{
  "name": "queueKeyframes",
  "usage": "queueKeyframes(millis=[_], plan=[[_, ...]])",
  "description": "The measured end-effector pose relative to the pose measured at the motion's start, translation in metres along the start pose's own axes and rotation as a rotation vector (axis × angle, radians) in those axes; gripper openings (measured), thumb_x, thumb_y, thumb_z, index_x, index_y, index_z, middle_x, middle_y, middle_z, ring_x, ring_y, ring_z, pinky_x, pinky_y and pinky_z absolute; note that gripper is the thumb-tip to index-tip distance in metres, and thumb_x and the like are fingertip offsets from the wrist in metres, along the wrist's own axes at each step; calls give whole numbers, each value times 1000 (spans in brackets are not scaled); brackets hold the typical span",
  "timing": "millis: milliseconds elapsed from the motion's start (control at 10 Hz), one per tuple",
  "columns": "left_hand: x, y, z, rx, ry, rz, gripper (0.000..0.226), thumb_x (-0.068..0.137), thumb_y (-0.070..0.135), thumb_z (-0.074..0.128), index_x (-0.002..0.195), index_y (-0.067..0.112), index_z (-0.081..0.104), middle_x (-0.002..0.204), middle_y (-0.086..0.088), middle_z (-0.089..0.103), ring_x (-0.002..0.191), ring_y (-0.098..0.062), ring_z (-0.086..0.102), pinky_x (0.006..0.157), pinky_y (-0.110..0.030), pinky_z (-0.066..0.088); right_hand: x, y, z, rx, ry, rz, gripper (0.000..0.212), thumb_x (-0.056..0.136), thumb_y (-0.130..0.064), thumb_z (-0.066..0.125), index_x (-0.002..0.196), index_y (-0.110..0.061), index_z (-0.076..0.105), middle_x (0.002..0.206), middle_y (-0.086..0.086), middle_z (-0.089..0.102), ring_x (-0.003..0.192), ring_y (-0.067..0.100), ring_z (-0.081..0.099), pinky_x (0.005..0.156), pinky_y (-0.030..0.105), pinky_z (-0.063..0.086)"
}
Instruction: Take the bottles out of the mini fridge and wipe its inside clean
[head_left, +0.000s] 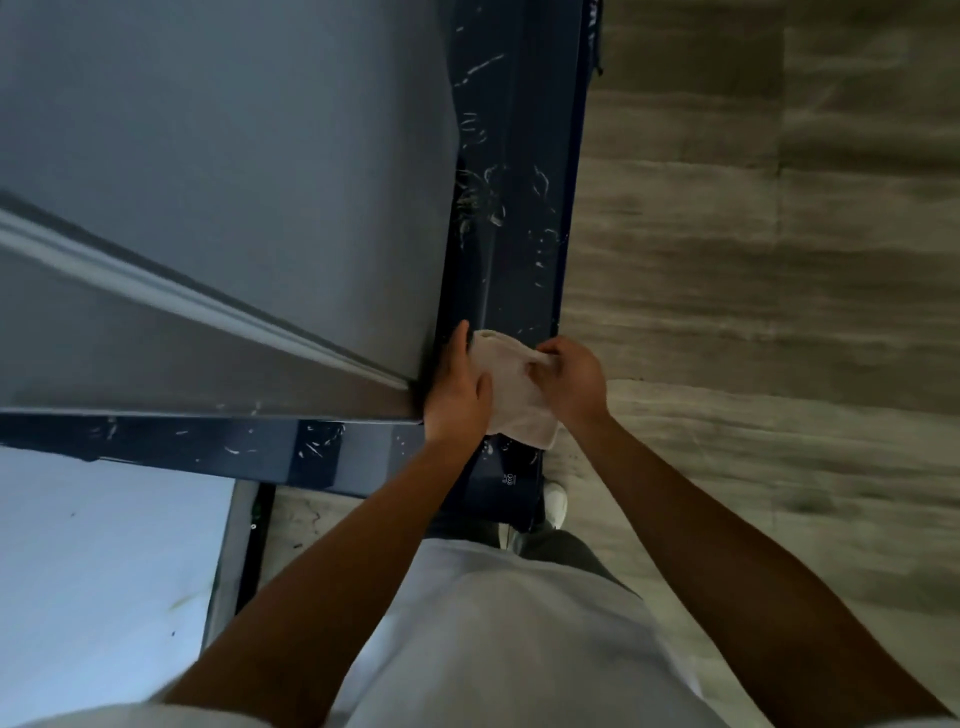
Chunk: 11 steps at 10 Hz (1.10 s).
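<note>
I look straight down. A white cloth (511, 395) is bunched between both hands over the corner of a dark blue scratched surface (514, 218). My left hand (457, 387) grips the cloth's left side, thumb up. My right hand (571, 382) pinches its upper right part. A grey flat top (234, 156), possibly the mini fridge, fills the upper left, with a pale strip (156, 286) running across it. No bottles and no fridge interior are in view.
Grey wood-look floor (753, 260) covers the right side. A pale blue-white surface (93, 571) lies at the lower left. My white shoe (555, 501) shows below the cloth, beside the dark blue edge. My white shirt fills the bottom.
</note>
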<state>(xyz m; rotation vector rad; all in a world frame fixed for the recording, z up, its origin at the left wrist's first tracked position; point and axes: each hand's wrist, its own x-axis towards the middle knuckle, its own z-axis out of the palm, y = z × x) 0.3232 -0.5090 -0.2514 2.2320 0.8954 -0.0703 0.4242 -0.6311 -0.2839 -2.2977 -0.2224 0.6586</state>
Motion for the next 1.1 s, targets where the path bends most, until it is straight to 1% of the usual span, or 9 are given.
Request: queueKeyframes(millis=[100, 200, 300, 600, 700, 800, 900, 1000, 1100], plan=[[-2, -9, 8, 161, -41, 167, 74, 97, 18, 57, 158, 20, 17, 166, -13, 23, 146, -33, 36, 109, -44, 42, -4, 1, 3, -101, 91, -106, 44, 80, -20, 73, 122, -19, 61, 123, 5, 62, 113, 24, 56, 89, 33, 46], [0, -21, 14, 419, -263, 209, 69, 103, 31, 49, 160, 14, 13, 169, -13, 6, 155, -32, 13, 124, -42, 20, -16, 13, 3, -296, 174, -284, 59, 79, -26, 70, 135, -20, 51, 143, 7, 52, 132, 29, 48, 106, 44, 40], [10, -26, 14, 600, -368, 244, 68, 105, 42, 37, 160, 15, 8, 170, -11, -7, 157, -27, -7, 127, -42, 6, -30, 36, 6, -513, 26, -379, 61, 88, -40, 62, 144, -23, 44, 159, 6, 35, 148, 35, 29, 118, 54, 27], [20, -16, 11, 867, -411, 282, 78, 103, 48, 39, 160, 10, 1, 168, -18, -10, 156, -33, -7, 125, -45, 4, -14, 49, -16, -695, -245, -395, 73, 96, -53, 52, 158, -30, 19, 169, 1, 10, 155, 33, 7, 123, 58, 11], [16, -10, 4, 837, -413, 307, 72, 102, 44, 44, 159, 11, 15, 169, -16, 3, 156, -33, 3, 125, -45, 10, -14, 42, -21, -720, -280, -376, 73, 96, -48, 54, 157, -29, 19, 169, 0, 10, 155, 31, 8, 123, 52, 14], [-2, -11, -12, 617, -264, 442, 49, 100, 34, 51, 145, 14, 48, 161, -11, 35, 145, -34, 36, 115, -44, 33, -23, 34, -33, -585, -190, -403, 60, 94, -39, 61, 147, -18, 43, 158, 10, 37, 145, 33, 34, 116, 48, 33], [-43, -16, -23, 413, -16, 553, 24, 95, 26, 59, 111, 11, 68, 118, -10, 69, 91, -30, 69, 70, -37, 57, -47, 34, -52, -460, -122, -424, 31, 97, -34, 59, 123, -17, 65, 125, 8, 67, 113, 29, 61, 91, 39, 52], [-80, -23, -34, 380, -30, 452, 19, 97, 29, 57, 95, 14, 69, 89, -8, 71, 69, -28, 69, 54, -30, 45, -82, 34, -63, -401, -119, -351, 24, 98, -36, 51, 95, -18, 67, 90, 3, 70, 82, 23, 64, 70, 34, 52], [-125, -44, -32, 429, -251, 313, 29, 103, 40, 44, 101, 20, 65, 89, 0, 65, 73, -15, 59, 64, -27, 37, -141, 55, -46, -344, -197, -244, 19, 98, -33, 52, 83, -25, 58, 79, -3, 62, 72, 15, 57, 65, 31, 45]])
